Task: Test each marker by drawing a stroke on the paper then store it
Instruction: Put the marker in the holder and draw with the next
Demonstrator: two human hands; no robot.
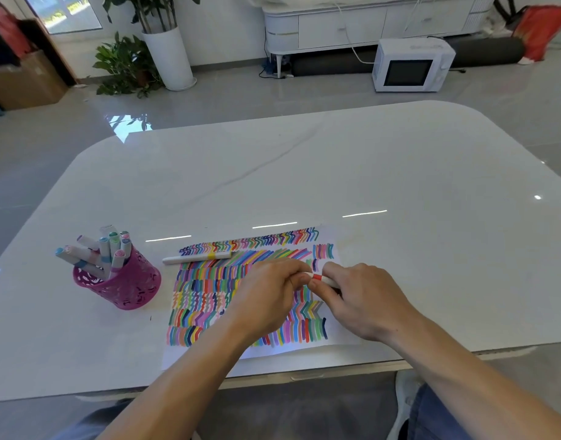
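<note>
Both my left hand (266, 293) and right hand (365, 300) pinch the red-banded marker (319, 278) over the paper (342, 331); best pull the cap straight, barrel steady.

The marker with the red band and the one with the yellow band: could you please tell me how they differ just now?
The red-band marker is gripped above the paper by both the left hand and the right hand; the yellow-band marker lies untouched along the sheet's far-left edge. The red one is mostly hidden by fingers; the yellow one shows full length. Both have white barrels and are outside the pink cup.
</note>
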